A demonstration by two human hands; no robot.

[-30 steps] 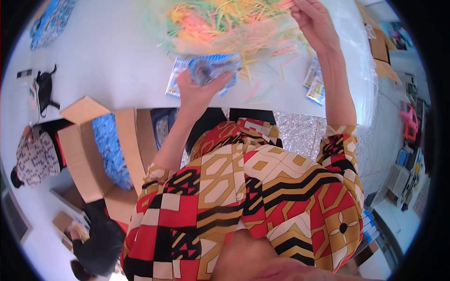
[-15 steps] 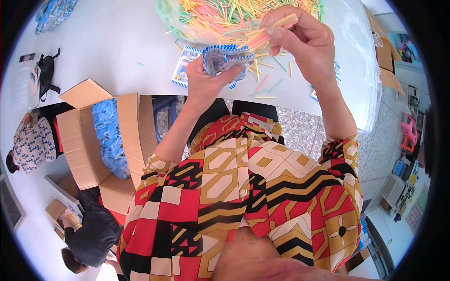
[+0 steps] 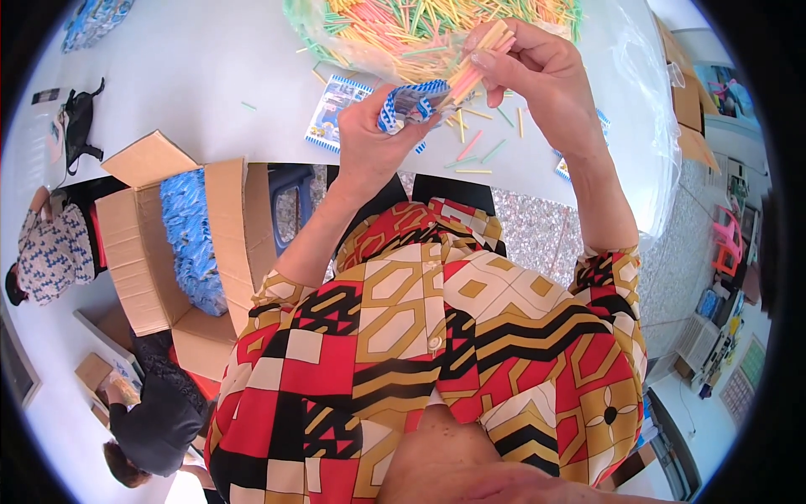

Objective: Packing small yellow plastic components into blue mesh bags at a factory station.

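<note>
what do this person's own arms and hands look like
The left hand and right hand are bare, ungloved, as are the forearms. Geometric-patterned fabric sleeves in red, black, cream and mustard stop short of the wrists, matching the shirt.

Packing workshop, white worktable (image 3: pixel 227 67), heaped coloured sticks (image 3: pixel 386 21), carton (image 3: pixel 134 260) of blue packets (image 3: pixel 191 244), co-workers (image 3: pixel 161 420)
</note>
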